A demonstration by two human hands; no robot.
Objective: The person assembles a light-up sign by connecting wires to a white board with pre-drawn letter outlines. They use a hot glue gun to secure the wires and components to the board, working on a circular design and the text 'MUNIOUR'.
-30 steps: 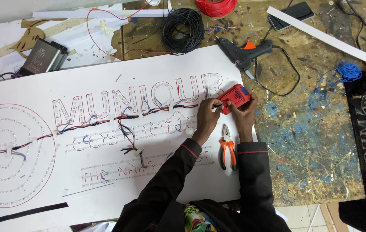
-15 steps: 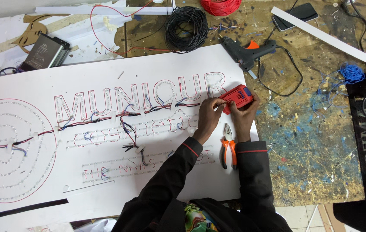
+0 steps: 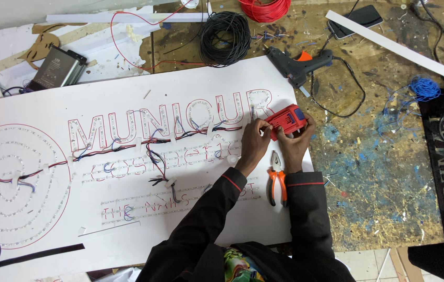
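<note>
Hands, left hand (image 3: 255, 142) and right hand (image 3: 296, 141), both closed around a small red boxy tool (image 3: 285, 119)

Matt white sign board (image 3: 222, 89) lies on a rough, paint-spattered wooden table (image 3: 384, 172).

A paint-spattered wooden workbench (image 3: 389, 172) carries a white sign board (image 3: 128, 219) across its left and centre. At twelve o'clock lies a black wire coil (image 3: 225, 32), at one a black glue gun (image 3: 297, 65), and at ten a grey power supply (image 3: 55, 68).
</note>
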